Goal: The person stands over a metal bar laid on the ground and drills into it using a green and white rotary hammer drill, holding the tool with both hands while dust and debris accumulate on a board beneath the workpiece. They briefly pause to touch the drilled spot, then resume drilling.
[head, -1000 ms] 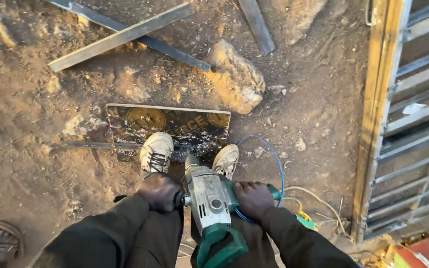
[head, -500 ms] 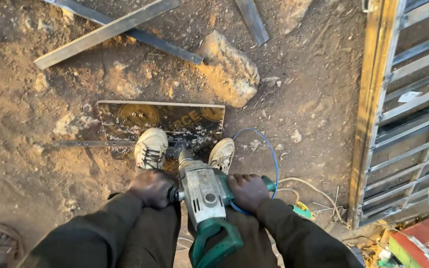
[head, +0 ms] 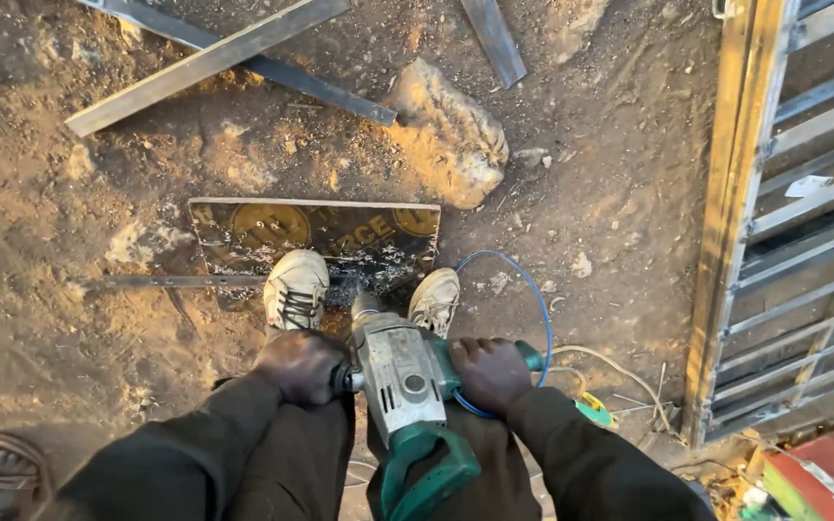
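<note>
Both hands grip a green-and-grey drill: left hand (head: 299, 366) closed on its side handle, right hand (head: 490, 372) on the opposite grip. The drill (head: 401, 376) points down between two shoes onto a dark plate (head: 243, 227) on dirt. It sits slightly lower than a second ago, suggesting steady downward pressure. No containers visible.

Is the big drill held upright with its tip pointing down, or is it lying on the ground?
Upright, tip down. The drill points at the dark board between the shoes; left hand and right hand hold its side handles.
</note>
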